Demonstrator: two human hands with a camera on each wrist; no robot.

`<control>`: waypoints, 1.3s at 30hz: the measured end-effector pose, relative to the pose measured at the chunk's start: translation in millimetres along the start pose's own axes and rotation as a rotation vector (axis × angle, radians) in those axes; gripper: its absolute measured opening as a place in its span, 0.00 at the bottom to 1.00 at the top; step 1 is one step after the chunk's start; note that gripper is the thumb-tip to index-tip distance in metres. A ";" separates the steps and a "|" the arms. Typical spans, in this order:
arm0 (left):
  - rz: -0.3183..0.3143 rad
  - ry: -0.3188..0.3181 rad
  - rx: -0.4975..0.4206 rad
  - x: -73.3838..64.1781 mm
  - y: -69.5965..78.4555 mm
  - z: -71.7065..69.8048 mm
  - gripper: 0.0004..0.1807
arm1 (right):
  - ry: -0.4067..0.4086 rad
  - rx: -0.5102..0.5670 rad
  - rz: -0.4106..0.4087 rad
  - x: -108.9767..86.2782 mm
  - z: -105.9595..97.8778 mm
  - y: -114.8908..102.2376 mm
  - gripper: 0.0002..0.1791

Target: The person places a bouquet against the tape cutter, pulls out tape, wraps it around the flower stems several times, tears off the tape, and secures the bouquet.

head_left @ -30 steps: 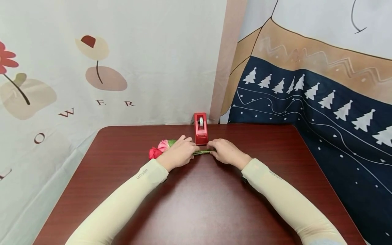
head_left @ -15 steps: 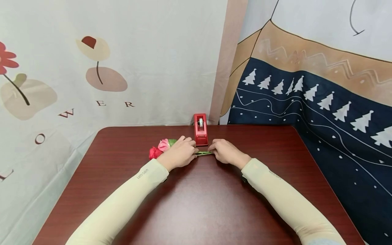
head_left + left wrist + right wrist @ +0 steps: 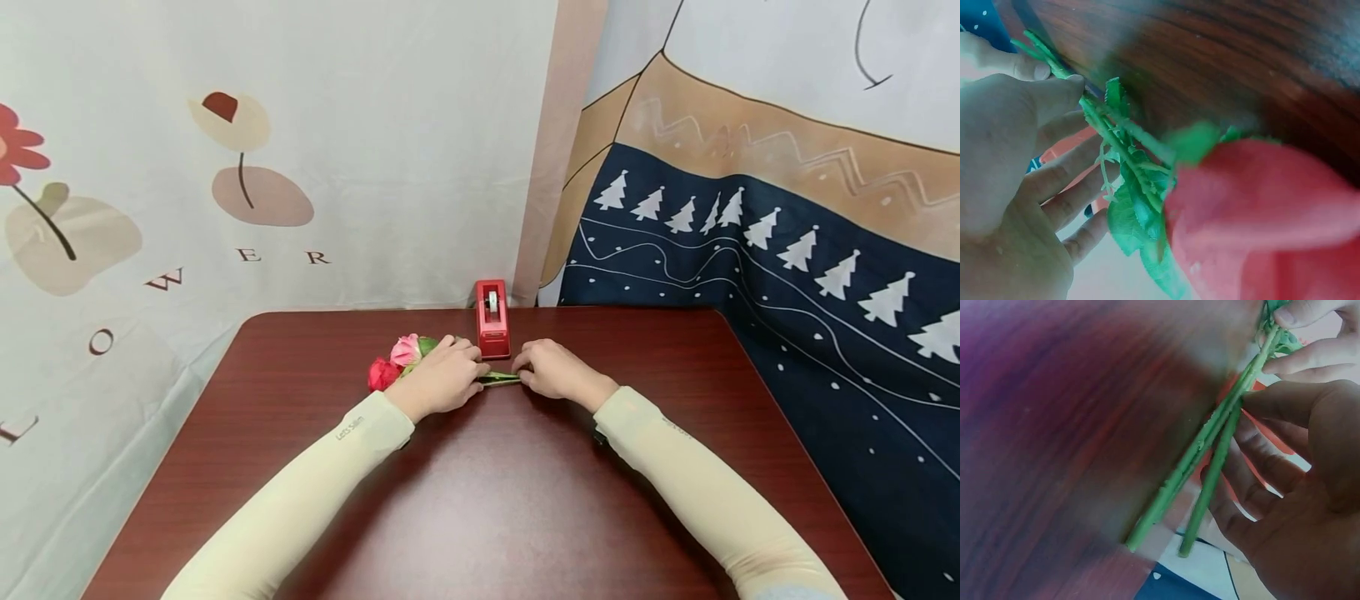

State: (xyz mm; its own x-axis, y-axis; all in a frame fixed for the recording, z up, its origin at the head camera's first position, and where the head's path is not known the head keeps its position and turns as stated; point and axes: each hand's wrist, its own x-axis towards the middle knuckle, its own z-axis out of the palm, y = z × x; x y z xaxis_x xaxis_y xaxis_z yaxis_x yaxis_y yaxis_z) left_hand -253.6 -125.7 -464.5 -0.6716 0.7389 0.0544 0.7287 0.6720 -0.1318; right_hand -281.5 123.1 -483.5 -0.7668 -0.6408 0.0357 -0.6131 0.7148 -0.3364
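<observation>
In the head view a red rose [image 3: 383,374] and a pink rose [image 3: 406,350] lie side by side, blooms to the left. My left hand [image 3: 442,375] is over the bunch and pinches the green stems [image 3: 501,380] between thumb and fingers. The left wrist view shows the red bloom [image 3: 1260,219] close up, with leaves [image 3: 1129,212] under the spread lower fingers. At the lower stems my right hand [image 3: 555,371] pinches with thumb and forefinger. In the right wrist view the cut stem ends [image 3: 1175,472] fan apart past this hand.
A red tape dispenser [image 3: 492,321] with a roll stands just behind the hands. The dark red-brown wooden table [image 3: 480,517] ends at the back against a pale printed curtain [image 3: 390,167]. A navy tree-patterned cloth [image 3: 675,258] hangs at the right.
The blooms have shifted slightly right and the pink one a little away from me. Both hands keep their hold on the stems, and the right hand has slid slightly to the right.
</observation>
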 end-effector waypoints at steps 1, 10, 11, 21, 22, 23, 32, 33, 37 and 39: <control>-0.001 0.003 -0.002 0.0 -0.1 0.0 0.13 | -0.003 0.010 0.005 -0.3 -0.1 0.0 0.11; -0.013 -0.004 -0.020 -0.7 -1.2 0.0 0.15 | 0.010 0.033 -0.001 -3.8 1.7 -3.5 0.12; -0.015 -0.002 -0.024 -1.0 -1.1 -0.6 0.16 | 0.017 0.030 -0.005 -3.8 1.7 -4.0 0.12; -0.079 0.111 -0.075 -1.0 -6.2 -8.9 0.07 | 0.169 0.078 0.039 2.4 -2.3 -7.3 0.11; -0.098 0.130 -0.070 0.1 -7.7 -11.3 0.06 | 0.192 0.091 0.059 4.0 -4.2 -8.4 0.11; -0.125 0.143 -0.068 1.6 -9.1 -13.5 0.07 | 0.215 0.111 0.083 5.7 -6.4 -9.7 0.11; -0.278 0.130 -0.077 23.0 -19.7 -22.4 0.10 | 0.287 0.289 0.349 28.3 -23.6 -23.7 0.16; -0.278 0.124 -0.079 25.1 -20.0 -21.9 0.11 | 0.279 0.289 0.374 31.4 -24.7 -25.5 0.16; -0.286 0.114 -0.093 32.3 -20.3 -19.2 0.10 | 0.242 0.304 0.469 42.5 -28.1 -30.9 0.17; -0.296 0.110 -0.102 35.0 -19.9 -18.5 0.10 | 0.221 0.312 0.506 47.0 -29.2 -32.3 0.17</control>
State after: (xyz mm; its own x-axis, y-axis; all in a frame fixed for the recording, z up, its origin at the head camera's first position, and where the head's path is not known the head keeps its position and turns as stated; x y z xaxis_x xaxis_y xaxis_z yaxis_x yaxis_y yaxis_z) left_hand -289.2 -112.4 -441.7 -0.8420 0.5076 0.1826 0.5171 0.8559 0.0051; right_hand -303.3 78.0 -443.5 -0.9888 -0.1485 -0.0172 -0.1060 0.7777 -0.6197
